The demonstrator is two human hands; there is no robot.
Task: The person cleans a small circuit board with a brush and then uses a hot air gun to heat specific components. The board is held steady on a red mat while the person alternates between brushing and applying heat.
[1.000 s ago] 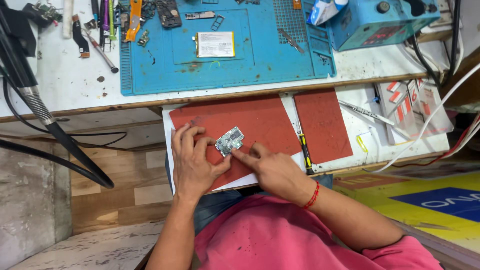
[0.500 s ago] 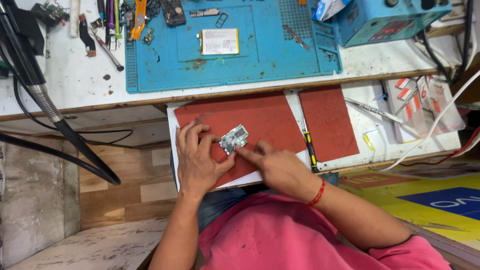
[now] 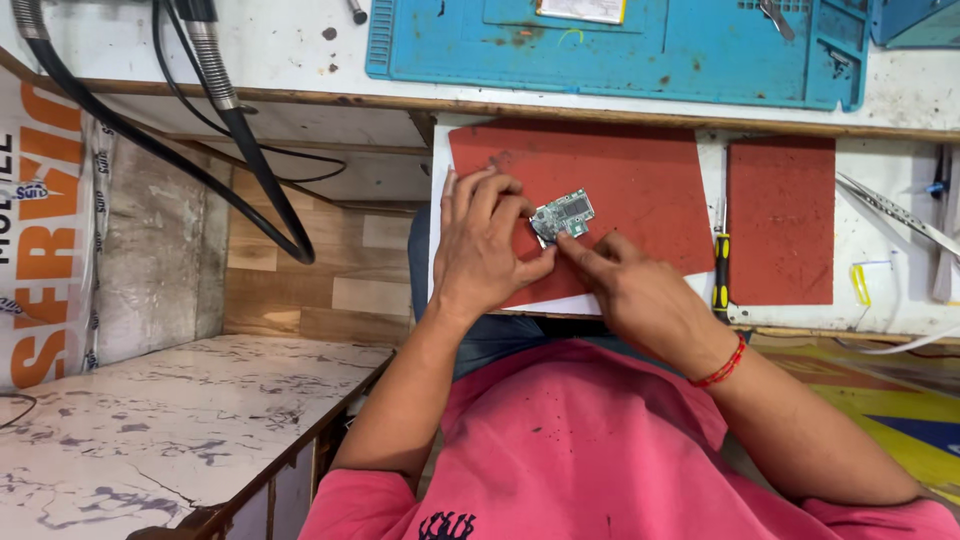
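A small green circuit board [image 3: 563, 215] lies on a red mat [image 3: 620, 180] on a pull-out tray. My left hand [image 3: 483, 245] rests flat on the mat, its fingertips pinching the board's left edge. My right hand [image 3: 640, 290] comes from the lower right, index finger pressed against the board's lower edge. A red thread band circles the right wrist.
A second, smaller red mat [image 3: 781, 220] lies to the right, with a yellow-handled screwdriver [image 3: 719, 262] between the two. A blue work mat [image 3: 620, 45] covers the white bench above. Thick black hoses [image 3: 200, 130] hang at the left. Tweezers [image 3: 890, 210] lie at the far right.
The view has swung left and drawn closer, so the bench's far part is cut off. Both hands stay on the circuit board in about the same pose.
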